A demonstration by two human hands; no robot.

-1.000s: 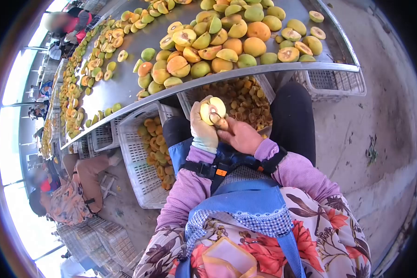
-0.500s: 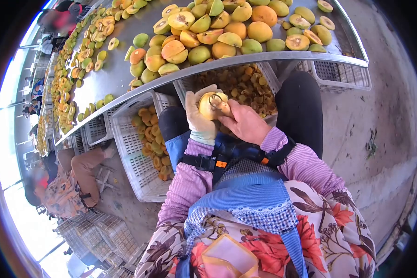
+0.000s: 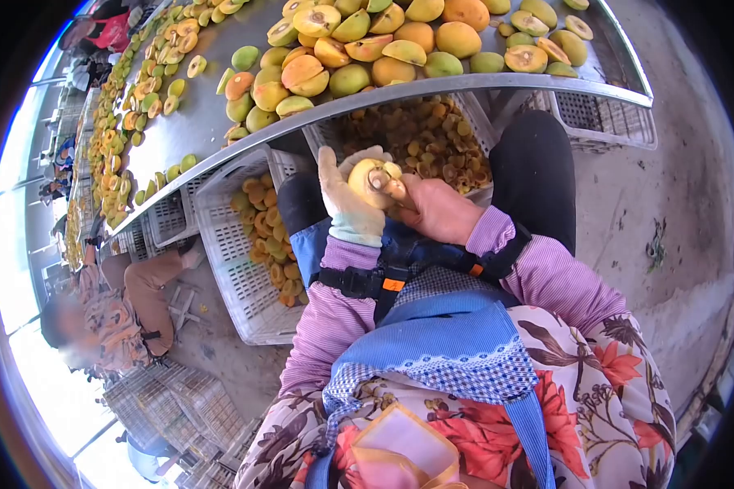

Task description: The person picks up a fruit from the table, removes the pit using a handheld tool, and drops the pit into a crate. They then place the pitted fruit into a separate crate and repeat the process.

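Observation:
My left hand [image 3: 348,191], in a pale glove, is wrapped round a yellow fruit half [image 3: 373,181], its thumb raised at the left. My bare right hand [image 3: 442,210] is closed on the handle of a small tool [image 3: 395,189], whose curved metal end lies against the fruit. Much of the tool is hidden by the fingers. Both hands are above my lap, in front of a crate of cut fruit pieces [image 3: 420,138] under the table edge.
A metal table [image 3: 208,98] bears whole and halved fruit. A white crate of fruit halves [image 3: 236,281] stands left of my legs, another crate [image 3: 599,118] under the table's right end. A seated co-worker [image 3: 110,314] is at the left, with more people farther off.
The view has shifted, bringing the table edge higher. The fruit's pale cut face has turned, and the tool has moved over it. The co-worker at the left has shifted posture.

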